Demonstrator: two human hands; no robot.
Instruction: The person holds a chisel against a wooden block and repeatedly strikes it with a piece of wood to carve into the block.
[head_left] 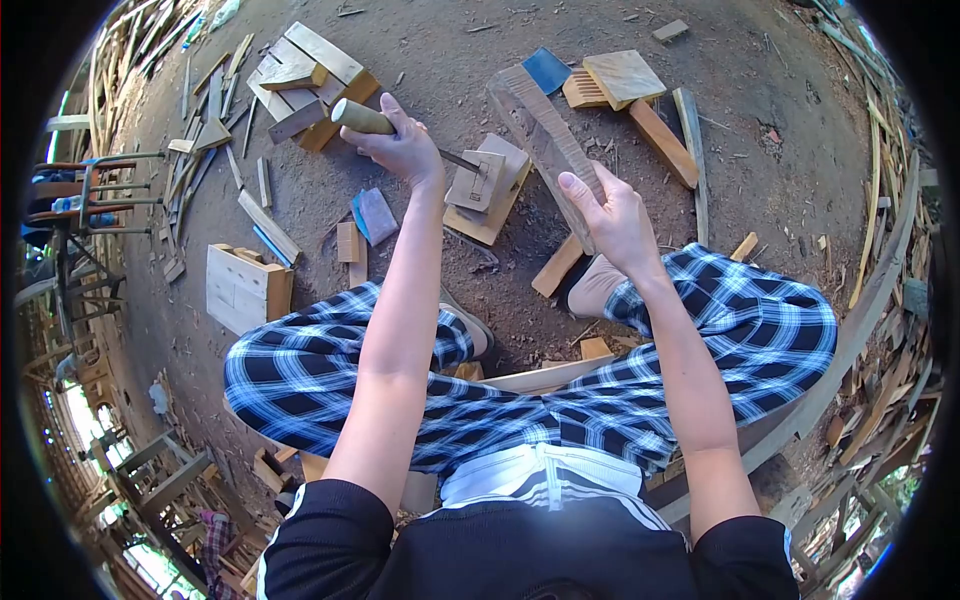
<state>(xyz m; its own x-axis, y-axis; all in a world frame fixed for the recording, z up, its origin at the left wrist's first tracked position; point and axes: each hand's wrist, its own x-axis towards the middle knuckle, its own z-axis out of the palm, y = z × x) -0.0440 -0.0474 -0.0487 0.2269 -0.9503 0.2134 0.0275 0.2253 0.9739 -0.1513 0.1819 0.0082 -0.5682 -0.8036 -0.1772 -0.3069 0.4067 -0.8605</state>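
Note:
My left hand (405, 150) is closed around a chisel (362, 117) with a pale round wooden handle. The chisel's thin metal blade slants down to the right, its tip at a small wooden block (480, 183) with marked lines or cuts on its top. That block rests on a wider wooden board (485, 222) on the ground. My right hand (618, 220) grips the near end of a long, thick wooden bar (550, 135). The bar is tilted away from me, to the right of the block and apart from the chisel.
Stacked wooden blocks (320, 75) lie at the far left. More blocks (625, 78) and an orange-brown wood piece (663, 145) lie at the far right. Near my left knee are a blue-and-purple piece (375, 215) and a pale wooden box-like block (245, 288). Scrap strips line both sides.

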